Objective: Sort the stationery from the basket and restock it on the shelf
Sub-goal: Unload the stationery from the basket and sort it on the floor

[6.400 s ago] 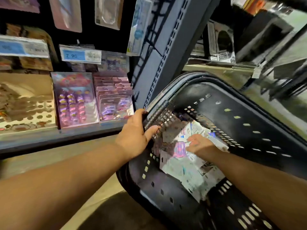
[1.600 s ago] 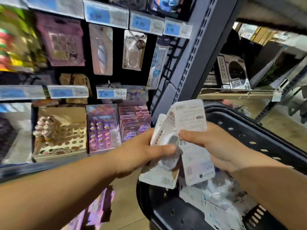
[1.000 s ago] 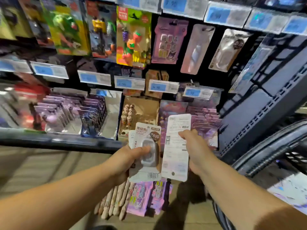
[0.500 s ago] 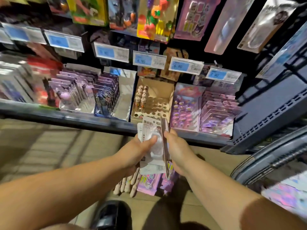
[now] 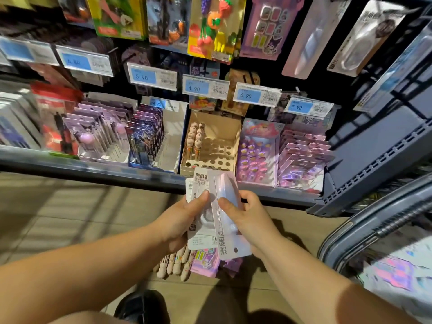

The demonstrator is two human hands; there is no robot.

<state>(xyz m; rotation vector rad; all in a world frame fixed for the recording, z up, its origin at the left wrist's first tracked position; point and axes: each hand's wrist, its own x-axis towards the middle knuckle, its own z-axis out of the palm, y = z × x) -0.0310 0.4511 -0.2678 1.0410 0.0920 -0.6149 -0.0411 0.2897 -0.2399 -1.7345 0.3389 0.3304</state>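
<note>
Head view: I face the shelf [image 5: 93, 168] with both hands held just before its near edge; my left hand [image 5: 180, 220] grips a small stack of white carded packs [image 5: 201, 181], thumb pressed flat across the front, the other fingers hidden behind the cards. My right hand [image 5: 251, 218] pinches a long blister pack [image 5: 228, 242], thumb on its face and fingers curled round its right edge. It lies against the stack and overlaps it, hang-hole end pointing down toward me.

By my reckoning the job is somewhere in the sorting stage and well short of done. Some pale pens [image 5: 173, 265] and purple packs [image 5: 205, 263] lie on the floor just below my hands, perhaps set out by kind, though I cannot be sure. The basket [image 5: 374, 220] at the near right holds a blurred heap of packs [image 5: 397, 272] yet to be gone through. What I hold has not been hung or shelved. On the far right, hanging packs [image 5: 308, 40] look like the long one, so its place is likely up there; the pen box [image 5: 217, 146] shows many empty holes waiting to be filled.
</note>
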